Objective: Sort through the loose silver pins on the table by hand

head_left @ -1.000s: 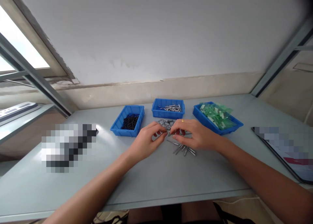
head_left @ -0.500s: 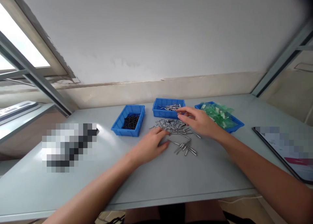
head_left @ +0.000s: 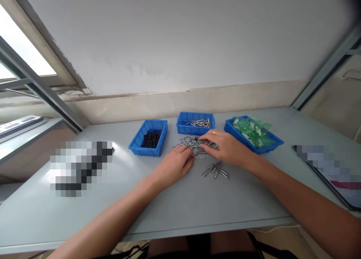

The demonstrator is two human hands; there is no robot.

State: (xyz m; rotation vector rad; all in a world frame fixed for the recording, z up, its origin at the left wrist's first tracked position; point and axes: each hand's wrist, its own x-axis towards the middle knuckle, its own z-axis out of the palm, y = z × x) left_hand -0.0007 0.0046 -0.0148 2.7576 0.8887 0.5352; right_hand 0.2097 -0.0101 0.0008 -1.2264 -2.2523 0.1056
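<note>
A loose pile of silver metal pins (head_left: 191, 142) lies on the grey table (head_left: 197, 202) in front of three blue bins. My left hand (head_left: 176, 165) rests at the pile's near left side, fingers curled down on the pins. My right hand (head_left: 224, 148), with a ring on one finger, lies on the pile's right part, fingers stretched towards the left and touching pins. A smaller cluster of pins (head_left: 216, 171) sits just below my right hand. What either hand holds under its fingers is hidden.
The left blue bin (head_left: 141, 148) holds dark screws, the middle blue bin (head_left: 184, 129) silver pins, the right blue bin (head_left: 269, 146) green plastic bags. A dark-edged flat board (head_left: 335, 183) lies at the right. A blurred object (head_left: 80, 166) sits at the left.
My right hand had reached to the middle bin and has come back down onto the pile. My left hand stayed at the pile's near side, shifting slightly.
</note>
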